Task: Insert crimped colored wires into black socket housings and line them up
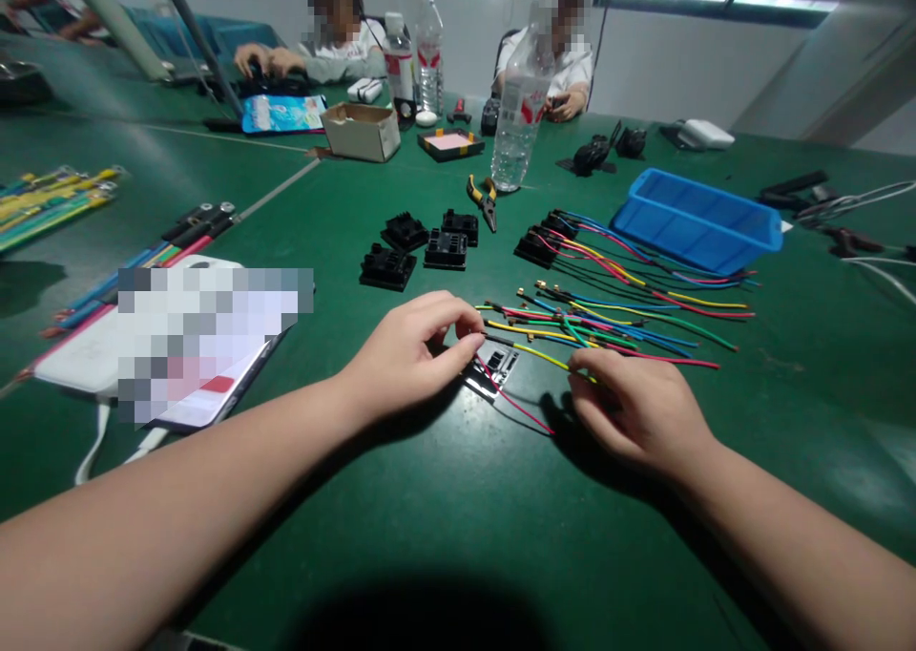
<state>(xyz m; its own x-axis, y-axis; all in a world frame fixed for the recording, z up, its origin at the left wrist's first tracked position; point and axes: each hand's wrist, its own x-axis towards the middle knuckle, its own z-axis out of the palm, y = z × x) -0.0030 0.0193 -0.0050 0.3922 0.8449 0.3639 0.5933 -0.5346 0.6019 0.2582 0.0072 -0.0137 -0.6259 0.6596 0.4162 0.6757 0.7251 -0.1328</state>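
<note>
The only view looked from the person's head, above the near side of the green table (458,527). It faced forward and downward, quite close to the left hand (411,355) and right hand (640,401), reaching past the table's far side.

Open bench (465,498) on the near side gives a low way in toward the left hand (422,350) and right hand (636,403), where a yellow wire (542,355) stretched between their fingers closes the path. Beyond, loose wires (608,331) and a blue bin (679,234) obstruct the right; black housings (445,248), pliers (489,204) and a tall bottle (516,126) crowd the middle; a phone (243,360) bars the left.
</note>
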